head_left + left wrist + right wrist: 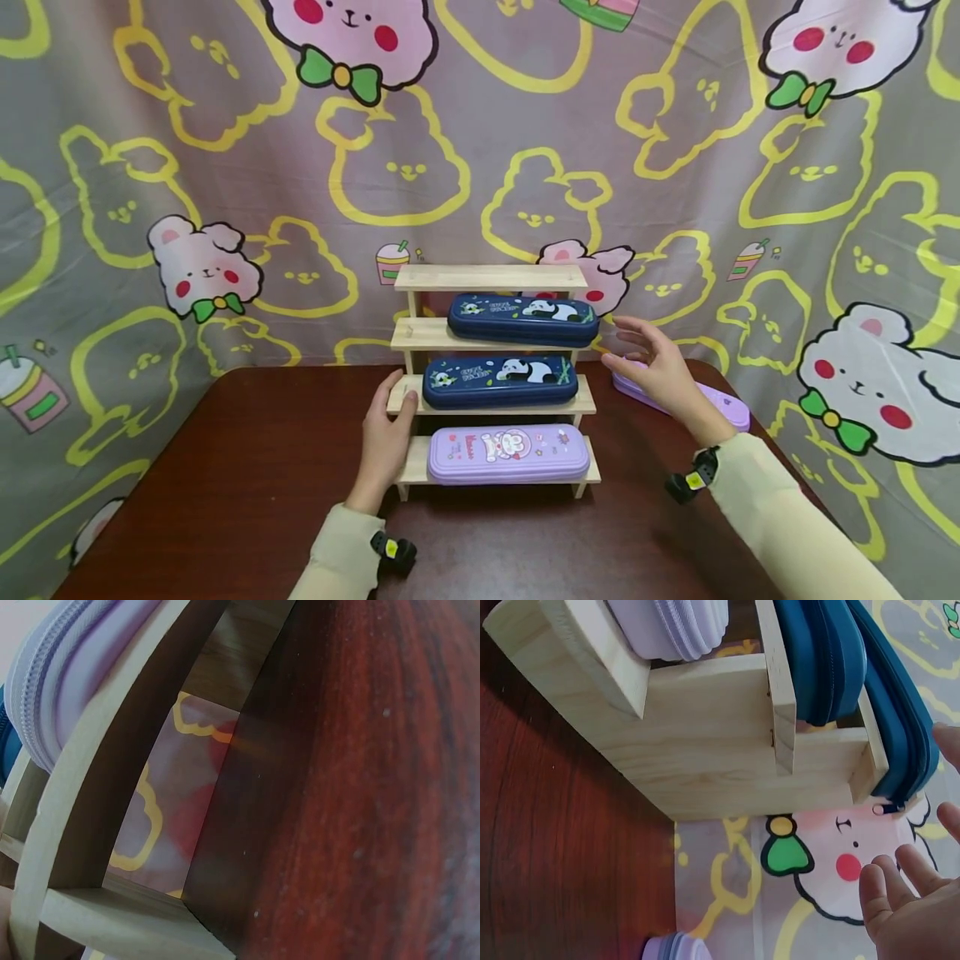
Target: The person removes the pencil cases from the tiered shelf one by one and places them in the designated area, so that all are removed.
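Head view: left hand grips the left edge of the rack, right hand loosely spread just beside the upper navy case; lower navy case one tier down, front lilac case lowest, back lilac case on the desk past the right hand. Left wrist view: front lilac case on the rack, left hand's grip unreadable here. Right wrist view: right hand's fingers spread, near the upper navy case's end.
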